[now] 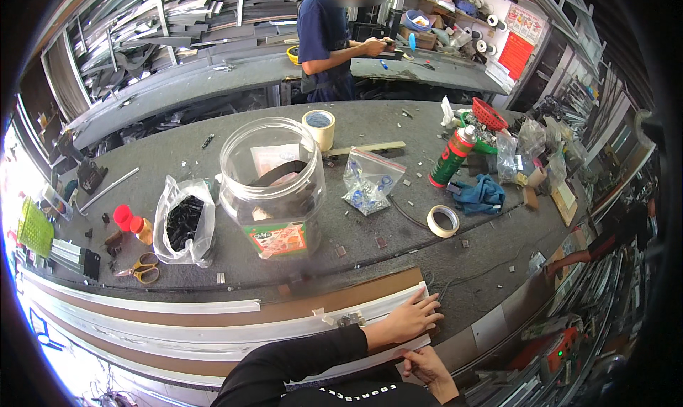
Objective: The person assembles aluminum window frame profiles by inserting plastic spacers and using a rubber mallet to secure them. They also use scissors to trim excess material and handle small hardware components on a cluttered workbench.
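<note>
My left hand (407,320) lies flat with fingers spread over the right end of a long white strip or profile (284,330). Under it is brown cardboard (356,288). Just nearer to me, my right hand (429,368) is closed, thumb and fingers pinched beside the end of another white strip (384,357). What sits between those fingertips is too small to make out. A small clump of metal pieces (348,319) rests on the strip, left of my left hand, by a scrap of tape (324,316).
Across the dark workbench (341,265) stand a clear plastic jar (270,186), a bag of black parts (183,222), scissors (142,268), tape rolls (442,221), a zip bag (371,183) and a spray can (453,156). Another person (326,44) stands beyond the bench.
</note>
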